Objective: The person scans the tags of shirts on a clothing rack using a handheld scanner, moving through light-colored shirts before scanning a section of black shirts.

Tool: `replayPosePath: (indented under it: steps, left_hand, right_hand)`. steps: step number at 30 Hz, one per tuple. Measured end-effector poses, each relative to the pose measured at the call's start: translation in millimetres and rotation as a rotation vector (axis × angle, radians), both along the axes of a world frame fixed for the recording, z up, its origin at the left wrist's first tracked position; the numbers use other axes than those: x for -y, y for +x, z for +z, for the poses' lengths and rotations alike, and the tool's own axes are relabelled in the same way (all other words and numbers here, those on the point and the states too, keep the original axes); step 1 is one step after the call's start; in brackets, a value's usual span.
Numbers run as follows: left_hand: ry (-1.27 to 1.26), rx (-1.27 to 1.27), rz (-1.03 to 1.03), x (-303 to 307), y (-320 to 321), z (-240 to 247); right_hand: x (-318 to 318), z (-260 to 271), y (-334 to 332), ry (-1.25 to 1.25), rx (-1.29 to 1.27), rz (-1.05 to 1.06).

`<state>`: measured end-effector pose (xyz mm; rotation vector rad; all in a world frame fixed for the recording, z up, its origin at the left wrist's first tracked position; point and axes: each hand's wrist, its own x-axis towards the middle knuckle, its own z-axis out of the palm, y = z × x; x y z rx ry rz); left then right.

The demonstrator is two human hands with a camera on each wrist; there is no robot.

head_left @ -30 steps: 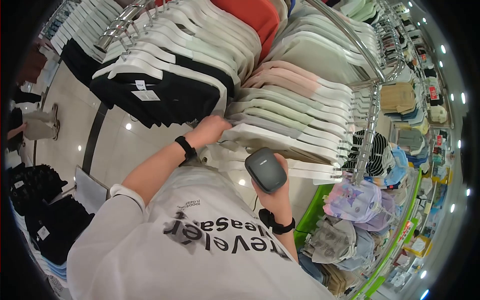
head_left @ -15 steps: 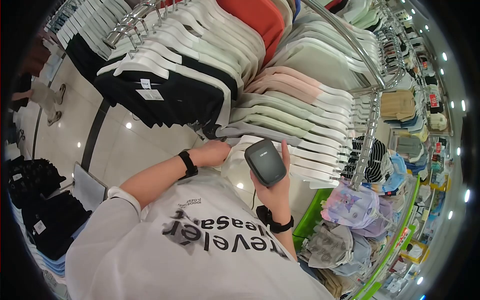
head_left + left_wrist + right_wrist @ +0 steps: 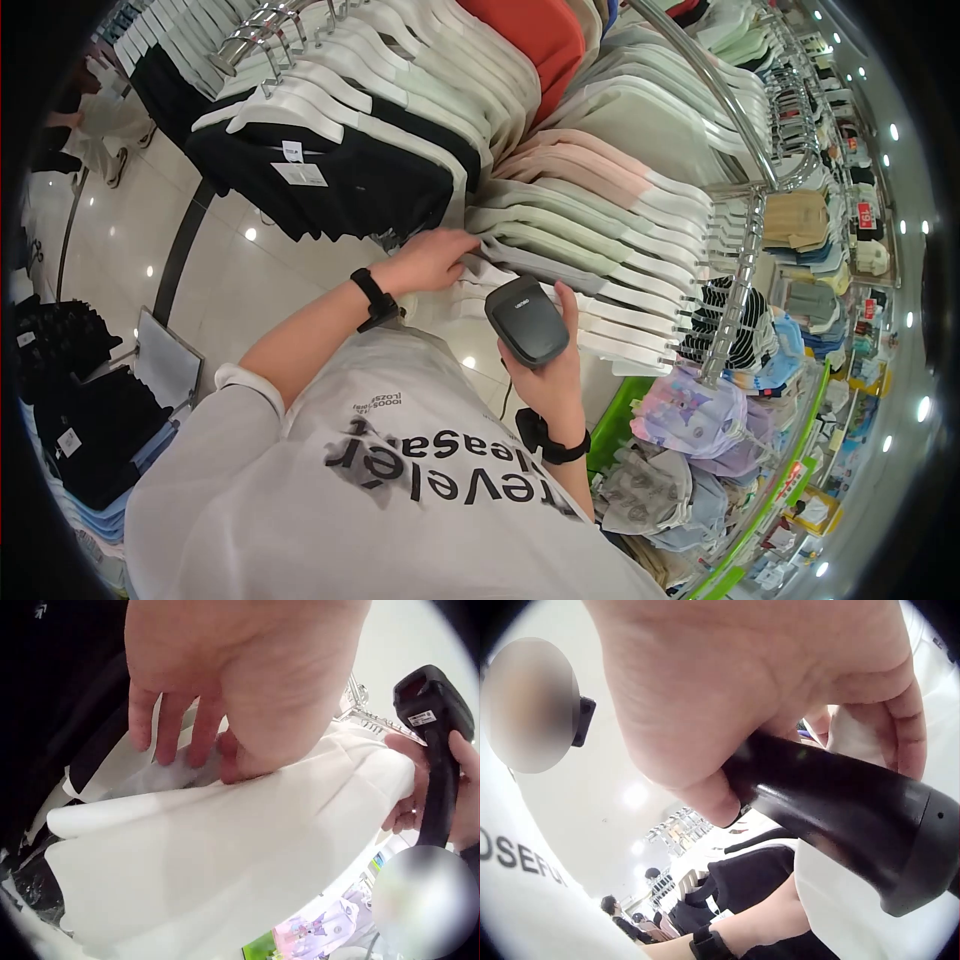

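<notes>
Ahead, chrome garment rack [image 3: 735,290] packed with hangered T-shirts [image 3: 600,215] in black, pastel and white rows. White T-shirt [image 3: 225,855] at rack's lower front end, fabric bunched under left hand [image 3: 430,260]. Black barcode scanner [image 3: 527,320] just beside that shirt. Right hand [image 3: 552,378] wrapped tight round scanner handle. Left hand loose, fingers fairly straight, tips tucked between shirt folds, gripping nothing.

A curved metal rail [image 3: 715,90] carries a tight row of shirts on white hangers [image 3: 285,105]: pink shirts [image 3: 590,160], pale green shirts [image 3: 570,225] and, at the near end, white shirts [image 3: 620,330]. A second rail [image 3: 245,28] at the upper left holds black shirts [image 3: 340,185] with paper tags. Below them is a glossy tiled floor [image 3: 215,295].
</notes>
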<state>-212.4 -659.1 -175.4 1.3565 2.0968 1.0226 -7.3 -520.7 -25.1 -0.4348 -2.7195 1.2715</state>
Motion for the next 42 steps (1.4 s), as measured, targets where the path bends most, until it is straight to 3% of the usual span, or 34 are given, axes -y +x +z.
replayPosePath:
  steps: [5, 9, 11, 15, 17, 20, 26, 33, 36, 42]
  left_hand:
    - [0.186, -0.141, 0.221, -22, -7, 3]
    - [0.034, -0.207, 0.14, -37, -20, -9]
    - [0.02, -0.165, 0.186, -41, -23, -12]
    - [-0.01, -0.085, 0.246, -42, -31, -12]
    - [-0.015, -0.085, 0.248, -42, -33, -11]
    - [0.017, -0.084, 0.228, -37, -35, -15]
    - [-0.186, -0.1, -0.032, -14, -18, -3]
    - [-0.233, -0.098, -0.097, -1, 8, -5]
    - [-0.249, -0.075, -0.106, 4, 8, 0]
    - [-0.254, -0.03, -0.126, 9, 5, 4]
  right_hand:
    - [2, 3, 5, -0.086, 0.038, -0.059]
    - [2, 5, 10, -0.082, 0.067, -0.031]
    - [8, 15, 8, -0.324, 0.115, -0.157]
    - [3, 7, 15, -0.214, 0.093, -0.069]
    - [-1, 0, 19, 0.002, -0.001, 0.062]
    - [4, 7, 17, -0.177, 0.057, -0.065]
    - [-3, -1, 15, -0.036, -0.012, 0.011]
    - [4, 5, 10, -0.238, 0.058, -0.163]
    - [3, -1, 11, -0.083, 0.003, -0.095]
    - [12, 7, 1, -0.222, 0.034, -0.207]
